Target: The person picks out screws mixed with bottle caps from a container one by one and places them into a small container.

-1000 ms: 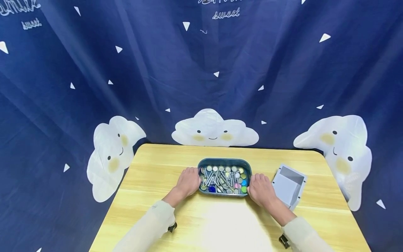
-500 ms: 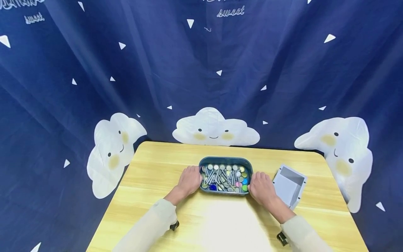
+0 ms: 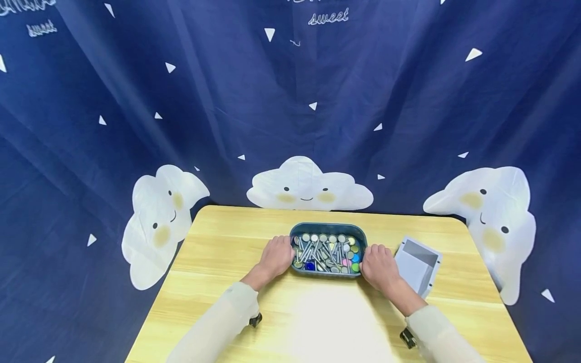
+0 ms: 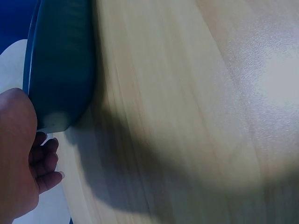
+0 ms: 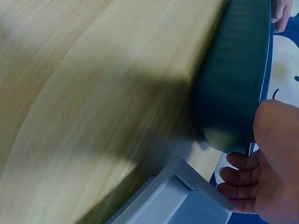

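A dark teal oblong box [image 3: 327, 275] stands on the table in the head view. Mixed inside are long metal screws or bolts [image 3: 335, 252] and round bottle-cap-like discs in silver, gold, blue, pink and green. At the box's left end, my left hand [image 3: 278, 255] grips the rim; the left wrist view shows my curled fingertips [image 4: 46, 163] just below the box's end. My right hand [image 3: 379, 266] holds the opposite end, thumb at the rim and curled fingers [image 5: 240, 177] beneath it in the right wrist view.
A grey plastic bin [image 3: 417, 264] sits at an angle to the right of the box, close to my right hand and forearm. Wood-grained tabletop [image 3: 227, 247] surrounds both containers. A dark blue curtain [image 3: 227, 101] with white clouds hangs behind the table's far edge.
The box has shifted slightly to the right and away from me, with both hands moving along on its ends. The grey bin has stayed in place.
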A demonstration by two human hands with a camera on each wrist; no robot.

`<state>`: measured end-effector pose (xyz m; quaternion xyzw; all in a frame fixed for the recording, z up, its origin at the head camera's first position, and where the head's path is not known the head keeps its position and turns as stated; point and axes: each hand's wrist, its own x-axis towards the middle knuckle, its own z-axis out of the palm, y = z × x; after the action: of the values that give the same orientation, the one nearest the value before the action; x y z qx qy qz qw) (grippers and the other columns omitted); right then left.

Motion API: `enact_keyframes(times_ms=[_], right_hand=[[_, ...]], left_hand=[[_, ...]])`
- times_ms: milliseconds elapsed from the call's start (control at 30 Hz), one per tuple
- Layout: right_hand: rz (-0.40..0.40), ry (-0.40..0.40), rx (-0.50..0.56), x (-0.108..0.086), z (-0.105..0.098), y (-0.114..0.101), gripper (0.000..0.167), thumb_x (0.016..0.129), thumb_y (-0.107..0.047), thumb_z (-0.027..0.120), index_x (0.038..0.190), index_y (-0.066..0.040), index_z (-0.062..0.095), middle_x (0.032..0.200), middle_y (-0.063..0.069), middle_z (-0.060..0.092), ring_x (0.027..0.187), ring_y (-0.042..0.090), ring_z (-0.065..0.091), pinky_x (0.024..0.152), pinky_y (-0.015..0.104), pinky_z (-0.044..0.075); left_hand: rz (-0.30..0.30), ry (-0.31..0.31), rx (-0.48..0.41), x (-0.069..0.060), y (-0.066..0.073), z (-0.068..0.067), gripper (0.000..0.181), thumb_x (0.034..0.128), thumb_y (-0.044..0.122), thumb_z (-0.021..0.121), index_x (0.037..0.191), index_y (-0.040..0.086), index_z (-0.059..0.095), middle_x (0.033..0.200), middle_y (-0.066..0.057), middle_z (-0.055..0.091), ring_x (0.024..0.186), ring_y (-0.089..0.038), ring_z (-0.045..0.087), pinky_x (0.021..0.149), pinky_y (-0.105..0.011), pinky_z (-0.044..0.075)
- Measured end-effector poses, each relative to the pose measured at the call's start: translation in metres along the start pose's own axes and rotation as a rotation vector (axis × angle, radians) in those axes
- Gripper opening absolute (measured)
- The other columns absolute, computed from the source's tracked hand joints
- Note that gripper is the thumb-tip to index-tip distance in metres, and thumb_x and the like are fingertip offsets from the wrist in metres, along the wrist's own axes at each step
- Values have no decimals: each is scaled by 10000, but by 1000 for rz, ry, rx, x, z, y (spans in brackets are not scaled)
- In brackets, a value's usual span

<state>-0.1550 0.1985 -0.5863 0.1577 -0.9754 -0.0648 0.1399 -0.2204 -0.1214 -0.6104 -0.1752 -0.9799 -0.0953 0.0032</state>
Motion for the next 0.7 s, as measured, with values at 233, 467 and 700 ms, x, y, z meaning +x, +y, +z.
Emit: enact_keyframes(times_ms=[233, 467, 700], right_hand=[[-1, -6, 2, 0, -1, 1, 348, 898, -251, 701, 802, 53, 564, 730, 164, 519, 720, 334, 556, 641, 449, 525], [17, -99, -7, 4, -10, -1, 384, 911, -270, 705, 815, 81, 581, 743, 184, 538, 737, 343, 567, 664, 461, 543], [66, -190, -65, 14, -26, -9, 282, 932, -192, 640, 852, 78, 629, 785, 170, 580, 788, 330, 601, 732, 462, 574]], left_hand=[[-7, -13, -9, 1, 0, 2, 295, 1042, 246, 462, 1127, 3, 606, 981, -101, 633, 893, -239, 559, 860, -391, 555], [6, 0, 22, 2, 0, 2, 288, 1050, 234, 470, 1128, -3, 616, 968, -109, 649, 879, -252, 580, 832, -388, 566], [25, 88, 128, -2, 2, 0, 273, 1045, 262, 508, 1041, 22, 637, 894, -97, 652, 835, -256, 563, 769, -373, 545]])
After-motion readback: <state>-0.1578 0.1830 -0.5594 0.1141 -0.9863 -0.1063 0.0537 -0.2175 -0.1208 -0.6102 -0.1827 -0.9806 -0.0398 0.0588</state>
